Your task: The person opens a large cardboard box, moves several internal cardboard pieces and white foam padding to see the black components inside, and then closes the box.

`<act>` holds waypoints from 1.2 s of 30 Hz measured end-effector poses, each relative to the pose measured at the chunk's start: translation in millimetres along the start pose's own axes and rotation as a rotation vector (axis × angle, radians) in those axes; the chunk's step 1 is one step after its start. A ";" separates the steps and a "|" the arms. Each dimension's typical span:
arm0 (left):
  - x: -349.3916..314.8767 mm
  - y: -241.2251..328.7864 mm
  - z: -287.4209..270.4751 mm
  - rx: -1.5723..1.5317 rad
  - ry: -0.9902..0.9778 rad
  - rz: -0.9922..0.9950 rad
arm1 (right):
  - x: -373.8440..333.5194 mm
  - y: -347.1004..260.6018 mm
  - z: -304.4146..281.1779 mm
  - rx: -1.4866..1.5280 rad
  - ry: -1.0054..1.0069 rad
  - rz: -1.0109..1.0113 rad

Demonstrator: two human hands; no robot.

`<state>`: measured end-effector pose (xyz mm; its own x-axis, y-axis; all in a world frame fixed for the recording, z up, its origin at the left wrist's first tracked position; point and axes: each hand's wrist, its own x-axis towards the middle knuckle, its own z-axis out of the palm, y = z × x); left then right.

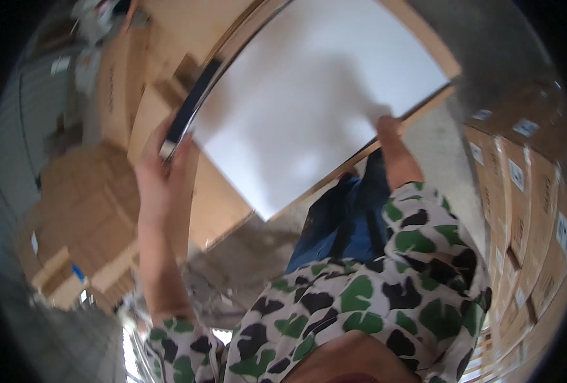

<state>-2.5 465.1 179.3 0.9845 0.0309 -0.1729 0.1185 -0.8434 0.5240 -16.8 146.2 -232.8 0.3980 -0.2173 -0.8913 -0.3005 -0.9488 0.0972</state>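
A large white panel [315, 96] lay in the middle of the view, flat side up, with a tan cardboard rim [431, 45] running along its far right edge and its near edge. Its near left corner pointed toward the wearer, just beside the near edge of a brown cardboard sheet [223, 195]. At the panel's left edge stood a long dark strip [194, 102] with a pale near end, set aslant and running alongside the white surface. The left hand [158, 167] had its grip closed on that near end, the thumb on the panel's side and the fingers on the other. The right hand [389, 126] was at the near edge, toward the right corner, touching the rim beside the white surface; how far its grip was closed, I could not tell, since the fingertips were hidden or blurred. Soft grey shadows fell across the panel. Below it showed the wearer's blue jeans [344, 220] and a white shirt [360, 300] patterned in green and black. Off to the right, well apart from the panel, stood stacked brown cartons [520, 185] with white labels; on the left lay more brown cardboard [85, 191], partly blurred.
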 end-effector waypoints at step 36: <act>-10.2 -25.9 1.7 0.273 0.078 0.505 | -90.3 -36.7 148.6 -0.540 0.665 -0.880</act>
<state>-15.8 485.6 166.1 0.9183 -0.3804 0.1099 -0.3957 -0.8716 0.2893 -170.4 234.7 -221.7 0.6960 0.6202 -0.3619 0.6281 -0.7701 -0.1118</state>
